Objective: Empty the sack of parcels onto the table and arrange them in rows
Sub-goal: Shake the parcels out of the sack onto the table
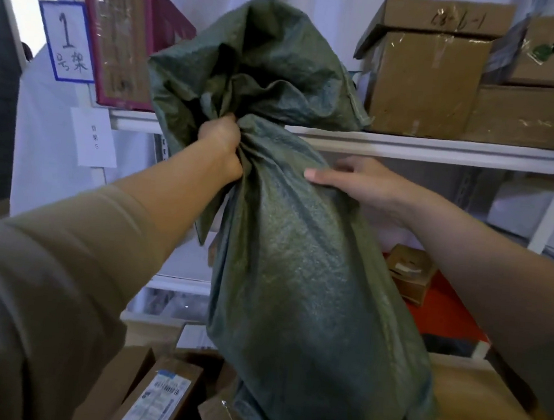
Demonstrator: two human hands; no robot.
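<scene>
Your left hand [222, 144] grips the bunched sack [298, 262] hanging over the parcels [159, 393] on the tabletop [473, 404], right hand [355, 183] flat against it; lose that grip and it could drop, scattering them.

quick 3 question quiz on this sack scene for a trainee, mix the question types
1. True or false: the left hand grips the bunched part of the green sack.
2. The right hand is: A) pinching a label B) on the sack with straight fingers C) inside a box
3. What lies on the table beside the sack's lower end?

Key: 1 true; 2 B; 3 cardboard parcels.
</scene>
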